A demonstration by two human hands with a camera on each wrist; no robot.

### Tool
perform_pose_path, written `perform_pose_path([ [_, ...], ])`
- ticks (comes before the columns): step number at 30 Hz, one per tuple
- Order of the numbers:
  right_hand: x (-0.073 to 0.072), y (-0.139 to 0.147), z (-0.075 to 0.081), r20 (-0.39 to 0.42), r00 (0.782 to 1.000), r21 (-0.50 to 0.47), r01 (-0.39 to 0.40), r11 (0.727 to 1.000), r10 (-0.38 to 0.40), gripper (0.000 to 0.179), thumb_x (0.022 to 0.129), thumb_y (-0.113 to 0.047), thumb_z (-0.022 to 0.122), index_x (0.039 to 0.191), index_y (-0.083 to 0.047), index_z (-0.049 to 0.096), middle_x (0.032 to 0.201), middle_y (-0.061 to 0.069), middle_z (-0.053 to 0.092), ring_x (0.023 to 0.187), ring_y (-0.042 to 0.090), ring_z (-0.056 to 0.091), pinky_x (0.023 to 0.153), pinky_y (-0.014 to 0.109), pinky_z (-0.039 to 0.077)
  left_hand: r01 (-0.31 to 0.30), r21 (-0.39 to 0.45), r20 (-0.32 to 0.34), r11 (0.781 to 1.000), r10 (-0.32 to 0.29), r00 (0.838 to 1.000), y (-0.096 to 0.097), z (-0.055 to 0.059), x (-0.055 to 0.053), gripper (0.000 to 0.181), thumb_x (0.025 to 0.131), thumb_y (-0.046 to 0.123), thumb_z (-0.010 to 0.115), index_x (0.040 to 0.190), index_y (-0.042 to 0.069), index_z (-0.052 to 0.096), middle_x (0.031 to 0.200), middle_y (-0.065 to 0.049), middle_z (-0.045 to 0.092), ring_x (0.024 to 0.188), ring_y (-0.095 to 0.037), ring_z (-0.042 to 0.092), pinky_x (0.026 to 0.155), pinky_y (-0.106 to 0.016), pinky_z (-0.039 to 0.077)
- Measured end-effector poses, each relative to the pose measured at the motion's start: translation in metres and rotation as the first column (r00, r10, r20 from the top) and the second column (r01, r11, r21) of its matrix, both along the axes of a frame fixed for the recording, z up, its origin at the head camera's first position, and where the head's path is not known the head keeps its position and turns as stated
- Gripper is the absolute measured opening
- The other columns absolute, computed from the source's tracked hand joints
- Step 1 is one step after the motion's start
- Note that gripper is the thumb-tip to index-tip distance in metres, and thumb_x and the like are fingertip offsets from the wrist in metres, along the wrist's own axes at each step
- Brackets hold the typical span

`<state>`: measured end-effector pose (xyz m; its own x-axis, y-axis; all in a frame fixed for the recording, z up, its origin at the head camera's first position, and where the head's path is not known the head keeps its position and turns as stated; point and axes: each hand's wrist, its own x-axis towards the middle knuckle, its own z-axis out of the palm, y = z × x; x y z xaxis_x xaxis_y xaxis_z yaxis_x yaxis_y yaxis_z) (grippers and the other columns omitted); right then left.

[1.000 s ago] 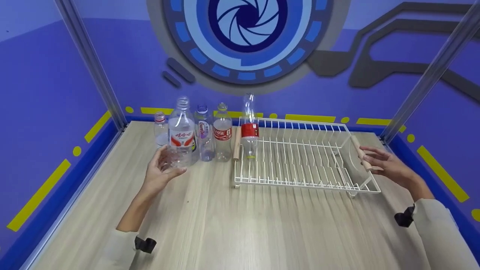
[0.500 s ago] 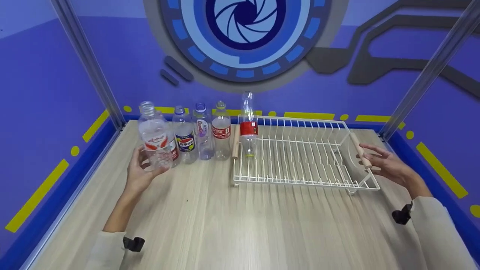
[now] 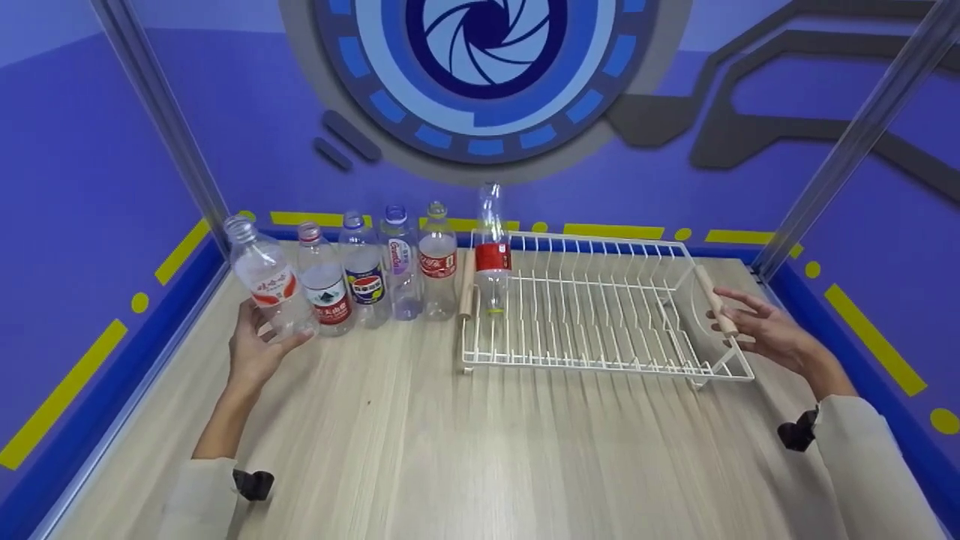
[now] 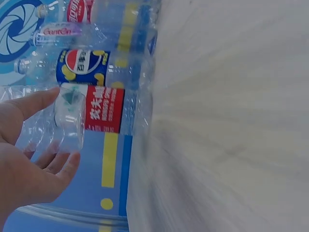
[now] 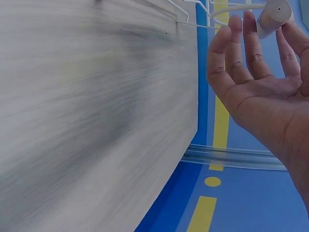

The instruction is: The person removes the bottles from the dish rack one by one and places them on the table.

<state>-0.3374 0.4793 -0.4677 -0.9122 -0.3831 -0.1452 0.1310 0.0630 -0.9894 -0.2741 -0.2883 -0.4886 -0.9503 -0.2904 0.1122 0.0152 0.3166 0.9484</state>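
Note:
In the head view my left hand (image 3: 256,352) holds a clear plastic bottle (image 3: 271,274) with a red-and-white label around its lower part. The bottle leans to the left, and the left wrist view shows its base raised off the table. To its right stand a red-labelled water bottle (image 3: 326,289), a cola bottle with a blue label (image 3: 365,281), a purple-labelled bottle (image 3: 403,262) and a red-labelled cola bottle (image 3: 438,259). My right hand (image 3: 776,334) has fingers and thumb at the wooden handle (image 3: 717,301) of a white wire dish rack (image 3: 600,366).
Inside the rack's left end stands another red-labelled bottle (image 3: 493,259), seemingly neck down. The table (image 3: 450,442) is bounded by blue and purple walls at the back and sides. A second wooden handle (image 3: 466,285) sits on the rack's left side.
My left hand has carried the held bottle leftward from in front of the others, uncovering the red-labelled water bottle and the blue-labelled one. The bottle now tilts more. My right hand stays at the handle.

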Motion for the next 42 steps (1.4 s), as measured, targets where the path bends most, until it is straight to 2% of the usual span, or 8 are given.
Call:
perform_pose_path([
  [4, 0.001, 0.000, -0.001, 0.002, 1.000, -0.021, -0.009, 1.000, 0.009, 0.043, 0.111, -0.014, 0.041, 0.150, -0.031, 0.047, 0.121, -0.003, 0.072, 0.110, 0.012, 0.069, 0.087, 0.030, 0.060, -0.037, -0.021, -0.009, 0.999, 0.037, 0.999, -0.009, -0.006, -0.004, 0.087, 0.088, 0.007, 0.079, 0.156, 0.006, 0.025, 0.155, -0.021, 0.041, 0.144, -0.035, 0.040, 0.120, -0.051, 0.038],
  [11, 0.002, 0.002, -0.001, -0.007, 0.999, -0.030, -0.040, 0.999, 0.040, 0.044, 0.112, -0.014, 0.038, 0.152, -0.030, 0.043, 0.122, -0.004, 0.072, 0.111, 0.013, 0.069, 0.088, 0.030, 0.060, -0.081, -0.072, 0.039, 0.994, 0.083, 0.996, -0.015, -0.015, -0.014, 0.086, 0.089, 0.007, 0.077, 0.158, 0.007, 0.026, 0.154, -0.023, 0.042, 0.140, -0.039, 0.044, 0.117, -0.053, 0.042],
  [17, 0.004, 0.002, -0.002, -0.020, 0.999, -0.015, -0.043, 0.999, 0.043, 0.045, 0.112, -0.014, 0.037, 0.154, -0.029, 0.039, 0.123, -0.004, 0.071, 0.111, 0.013, 0.069, 0.087, 0.029, 0.060, -0.112, -0.082, 0.066, 0.990, 0.118, 0.991, -0.015, -0.024, -0.025, 0.084, 0.086, 0.002, 0.078, 0.155, 0.003, 0.030, 0.152, -0.027, 0.044, 0.140, -0.043, 0.046, 0.115, -0.054, 0.043],
  [23, 0.008, 0.002, -0.006, -0.013, 1.000, -0.003, -0.024, 1.000, 0.024, 0.042, 0.112, -0.017, 0.036, 0.152, -0.031, 0.039, 0.122, -0.003, 0.071, 0.111, 0.014, 0.069, 0.088, 0.030, 0.060, -0.082, -0.107, 0.098, 0.991, 0.093, 0.991, -0.014, -0.031, -0.032, 0.083, 0.087, 0.000, 0.076, 0.155, 0.002, 0.029, 0.155, -0.028, 0.042, 0.143, -0.045, 0.043, 0.118, -0.056, 0.039],
  [31, 0.007, 0.001, -0.006, -0.015, 0.999, -0.009, -0.035, 0.999, 0.034, 0.044, 0.112, -0.018, 0.036, 0.155, -0.030, 0.036, 0.124, -0.002, 0.070, 0.112, 0.013, 0.068, 0.091, 0.031, 0.059, -0.033, -0.113, 0.193, 0.993, 0.054, 0.980, -0.018, -0.032, -0.038, 0.089, 0.087, 0.001, 0.076, 0.159, 0.003, 0.023, 0.158, -0.028, 0.036, 0.146, -0.046, 0.038, 0.121, -0.056, 0.034],
  [36, 0.004, -0.001, -0.006, -0.027, 0.999, -0.023, -0.040, 0.999, 0.039, 0.045, 0.113, -0.017, 0.034, 0.156, -0.029, 0.035, 0.123, -0.001, 0.070, 0.110, 0.012, 0.069, 0.091, 0.031, 0.060, -0.018, -0.122, 0.204, 0.992, 0.043, 0.978, -0.021, -0.031, -0.037, 0.091, 0.086, 0.002, 0.074, 0.160, 0.003, 0.021, 0.161, -0.029, 0.033, 0.148, -0.046, 0.035, 0.123, -0.056, 0.031],
  [42, 0.004, 0.001, -0.007, -0.037, 0.998, -0.062, -0.062, 0.996, 0.060, 0.047, 0.113, -0.015, 0.032, 0.158, -0.028, 0.034, 0.122, -0.001, 0.072, 0.110, 0.013, 0.069, 0.089, 0.029, 0.060, -0.001, -0.134, 0.196, 0.991, 0.028, 0.980, -0.023, -0.031, -0.035, 0.093, 0.086, 0.000, 0.074, 0.161, 0.000, 0.020, 0.158, -0.032, 0.036, 0.147, -0.046, 0.036, 0.124, -0.054, 0.030],
])
